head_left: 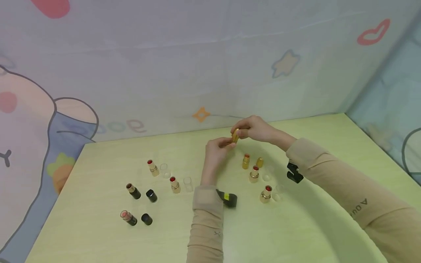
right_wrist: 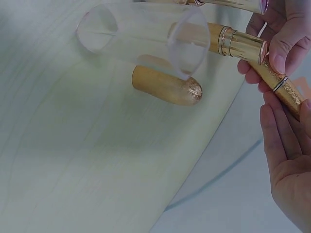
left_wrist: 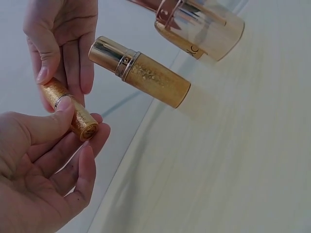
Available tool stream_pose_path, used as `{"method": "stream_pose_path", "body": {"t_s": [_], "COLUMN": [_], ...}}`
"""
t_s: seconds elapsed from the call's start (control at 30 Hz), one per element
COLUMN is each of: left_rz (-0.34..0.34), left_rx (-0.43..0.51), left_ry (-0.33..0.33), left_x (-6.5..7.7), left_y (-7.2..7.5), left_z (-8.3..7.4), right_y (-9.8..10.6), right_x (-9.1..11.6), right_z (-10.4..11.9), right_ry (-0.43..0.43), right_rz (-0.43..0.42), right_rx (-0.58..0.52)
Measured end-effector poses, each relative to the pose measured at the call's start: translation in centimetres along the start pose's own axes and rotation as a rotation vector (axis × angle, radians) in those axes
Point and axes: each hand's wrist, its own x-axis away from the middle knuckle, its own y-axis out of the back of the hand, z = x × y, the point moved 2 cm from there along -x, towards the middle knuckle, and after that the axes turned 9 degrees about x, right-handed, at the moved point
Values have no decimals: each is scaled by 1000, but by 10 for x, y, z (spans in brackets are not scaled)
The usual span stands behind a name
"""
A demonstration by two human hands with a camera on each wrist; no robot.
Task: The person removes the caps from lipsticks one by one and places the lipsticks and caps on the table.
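A gold lipstick tube (head_left: 235,136) with its cap on is held between both hands above the table's back part. My left hand (head_left: 217,151) pinches its base end between thumb and fingers. The other end is gripped by my right hand (head_left: 258,129). In the left wrist view the speckled gold tube (left_wrist: 80,119) shows a dark ring where cap and base meet. Just below the hands stands an uncapped gold lipstick (head_left: 246,161), with a loose gold cap (head_left: 260,162) beside it.
Two uncapped lipsticks, one near (head_left: 265,194) and one farther (head_left: 254,174), stand on the right with clear caps (head_left: 279,193). Several more lipsticks (head_left: 133,191), black caps (head_left: 151,195) and clear caps (head_left: 188,184) are on the left. A printed cloth (head_left: 164,73) hangs behind the table.
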Motion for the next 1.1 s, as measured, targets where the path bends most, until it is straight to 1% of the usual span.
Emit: {"method": "stream_pose_path", "body": {"t_s": [0.23,0.6,1.1], "left_rz": [30,55,99], "left_rx": [0,7,-3], "left_ry": [-4,24,59], "left_x": [0,0,2], "left_y": [0,-2,-3], "left_z": [-4,-5,-4], "right_y": [3,3,4], "right_x": [2,4,9], "right_z": [1,-1,-6], "right_ry": [-8,-43,-39], "right_rz": [-12,1,14], "right_rx": [-21,-51,-96]}}
